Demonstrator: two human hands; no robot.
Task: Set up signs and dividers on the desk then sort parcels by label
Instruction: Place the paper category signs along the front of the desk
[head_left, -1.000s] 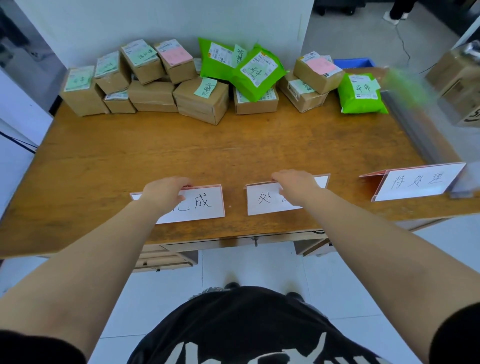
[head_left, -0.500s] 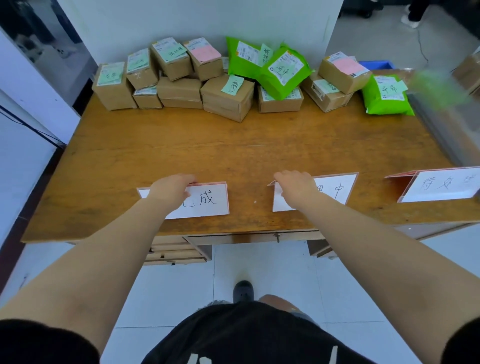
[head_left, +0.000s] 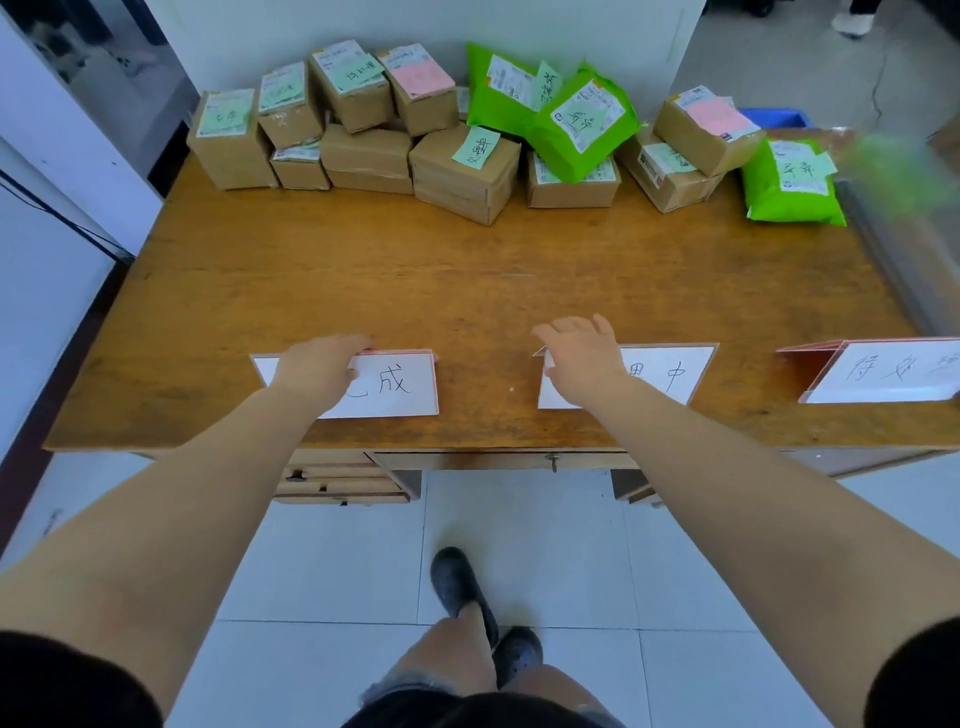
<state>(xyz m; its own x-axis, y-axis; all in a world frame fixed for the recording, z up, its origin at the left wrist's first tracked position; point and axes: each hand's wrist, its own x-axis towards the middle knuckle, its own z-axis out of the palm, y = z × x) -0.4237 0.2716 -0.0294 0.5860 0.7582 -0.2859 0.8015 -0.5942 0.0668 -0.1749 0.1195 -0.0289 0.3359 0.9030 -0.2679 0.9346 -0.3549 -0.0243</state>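
The sign step is in hand: the left hand (head_left: 317, 371) pinches the top fold of a white folded paper sign (head_left: 400, 384) at the near edge of the wooden tabletop (head_left: 467, 280). The right hand (head_left: 582, 364), fingers spread loose, rests on the middle white sign (head_left: 670, 374). Next, I judge, both need squaring and letting go (cardboard and green parcels (head_left: 467, 171) wait unsorted along the far edge).

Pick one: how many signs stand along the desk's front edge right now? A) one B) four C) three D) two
C: the left hand rests on the left sign, the right hand on the middle sign, and the right sign stands untouched near the desk's right end.
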